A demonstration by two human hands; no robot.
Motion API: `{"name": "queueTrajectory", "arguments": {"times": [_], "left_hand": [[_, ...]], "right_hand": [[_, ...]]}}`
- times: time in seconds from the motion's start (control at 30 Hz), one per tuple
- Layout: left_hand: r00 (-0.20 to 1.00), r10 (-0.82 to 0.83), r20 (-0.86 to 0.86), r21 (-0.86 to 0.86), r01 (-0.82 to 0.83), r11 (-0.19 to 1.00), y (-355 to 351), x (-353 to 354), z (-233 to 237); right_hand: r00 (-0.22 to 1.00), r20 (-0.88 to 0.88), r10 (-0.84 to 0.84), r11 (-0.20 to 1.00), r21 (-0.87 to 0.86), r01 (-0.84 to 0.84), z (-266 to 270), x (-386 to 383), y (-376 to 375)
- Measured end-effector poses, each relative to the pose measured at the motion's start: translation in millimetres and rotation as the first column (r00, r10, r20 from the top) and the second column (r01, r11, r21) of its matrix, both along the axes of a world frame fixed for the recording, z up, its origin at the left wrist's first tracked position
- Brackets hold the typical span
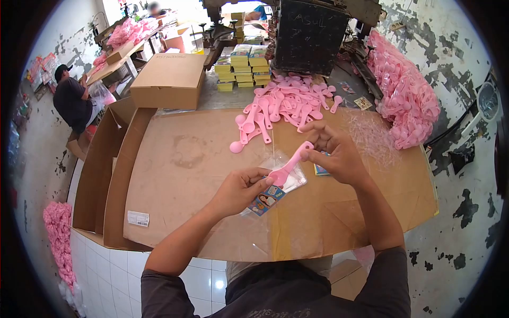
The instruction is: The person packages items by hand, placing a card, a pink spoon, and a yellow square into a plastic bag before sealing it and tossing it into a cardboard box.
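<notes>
A pink spoon [290,165] is held between both hands above the cardboard-covered table [185,185]. My left hand [245,190] pinches its bowl end, with a printed card [268,200] in clear plastic just below the fingers. My right hand [334,153] has thumb and index finger at the handle's end, the other fingers curled. Beneath the spoon lie clear plastic bags [297,179]. Part of a small stack of cards [321,169] shows beside my right wrist. Beyond the hands spreads a pile of pink spoons [281,103].
A closed cardboard box [167,74] and stacks of cards [241,66] stand behind, near a black metal box [307,37]. Bagged pink spoons [405,95] are heaped at right. An open carton [101,175] borders the left side. Another person [74,100] sits far left.
</notes>
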State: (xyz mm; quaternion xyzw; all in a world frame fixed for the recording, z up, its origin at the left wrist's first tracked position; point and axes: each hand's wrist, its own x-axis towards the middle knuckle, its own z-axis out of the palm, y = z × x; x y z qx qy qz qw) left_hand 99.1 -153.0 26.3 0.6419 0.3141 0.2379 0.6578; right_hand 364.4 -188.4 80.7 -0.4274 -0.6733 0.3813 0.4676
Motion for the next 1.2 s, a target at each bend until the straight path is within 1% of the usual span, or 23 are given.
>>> {"name": "queueTrajectory", "arguments": {"times": [0.03,0.1,0.13,0.2,0.3,0.4,0.5,0.53,0.6,0.63,0.7,0.73,0.8,0.83,0.9,0.93,1.0,1.03,1.1,1.13,1.2], "left_hand": [[1.000,0.005,0.006,0.006,-0.005,1.000,-1,0,-1],[1.000,0.012,0.017,0.022,-0.012,1.000,0,1,-3],[0.997,0.002,0.074,0.021,-0.003,1.000,2,2,-7],[0.982,-0.015,0.186,0.020,0.012,1.000,3,2,-13],[0.988,-0.087,0.131,-0.046,0.094,0.995,3,-3,2],[0.972,-0.199,0.122,-0.009,0.202,0.979,7,-6,-7],[0.944,-0.259,0.206,0.007,0.263,0.965,7,-7,-14],[0.947,-0.200,0.250,0.053,0.193,0.980,4,-6,-12],[0.934,-0.086,0.347,0.134,0.042,0.990,-3,0,-6],[0.936,-0.118,0.332,0.201,0.052,0.978,-1,-3,-7],[0.940,-0.181,0.291,0.330,0.079,0.941,4,-10,-7],[0.921,-0.206,0.330,0.293,0.108,0.950,2,-10,-6],[0.876,-0.257,0.409,0.222,0.178,0.959,-5,-10,2],[0.904,-0.247,0.349,0.311,0.137,0.941,-8,-9,5],[0.951,-0.199,0.235,0.486,0.062,0.871,-13,-5,8],[0.955,-0.169,0.244,0.455,0.042,0.890,-15,-3,7],[0.960,-0.112,0.258,0.387,0.003,0.922,-17,1,4],[0.970,-0.101,0.221,0.403,0.004,0.915,-16,1,3],[0.986,-0.079,0.145,0.437,0.008,0.899,-14,-1,4],[0.984,-0.066,0.165,0.372,0.000,0.928,-15,-1,5],[0.978,-0.033,0.204,0.234,-0.016,0.972,-20,0,7]], "right_hand": [[0.998,-0.069,-0.017,0.999,-0.045,0.014,-2,-6,-2],[0.997,-0.027,-0.079,0.994,-0.083,0.076,-11,-14,-6],[0.996,0.081,-0.044,0.999,0.027,0.042,-11,-16,-7],[0.954,0.300,-0.006,0.971,0.228,-0.066,-11,-19,-7],[0.988,0.099,0.117,0.979,0.156,-0.131,-15,-23,-2],[0.986,0.107,0.132,0.979,0.143,-0.146,3,-32,-6],[0.885,0.407,0.225,0.906,0.248,-0.344,18,-35,-11],[0.910,0.341,0.237,0.884,0.314,-0.347,24,-36,-11],[0.847,0.532,-0.005,0.827,0.479,-0.296,45,-41,-18],[0.791,0.596,-0.138,0.780,0.558,-0.284,53,-42,-21],[0.805,0.570,-0.166,0.837,0.513,-0.190,57,-44,-27],[0.809,0.560,-0.179,0.863,0.484,-0.144,57,-45,-29],[0.821,0.550,-0.155,0.920,0.384,-0.084,54,-44,-30],[0.828,0.542,-0.143,0.942,0.332,-0.054,53,-45,-30],[0.854,0.503,-0.133,0.953,0.301,-0.029,53,-45,-32],[0.867,0.483,-0.126,0.959,0.283,-0.018,53,-45,-33],[0.871,0.478,-0.118,0.949,0.313,-0.042,49,-45,-32],[0.872,0.475,-0.116,0.943,0.328,-0.053,46,-44,-31],[0.888,0.415,-0.198,0.913,0.408,0.013,40,-48,-29],[0.893,0.382,-0.236,0.894,0.446,0.046,37,-51,-28],[0.814,0.469,-0.342,0.775,0.631,-0.038,35,-53,-26]]}}
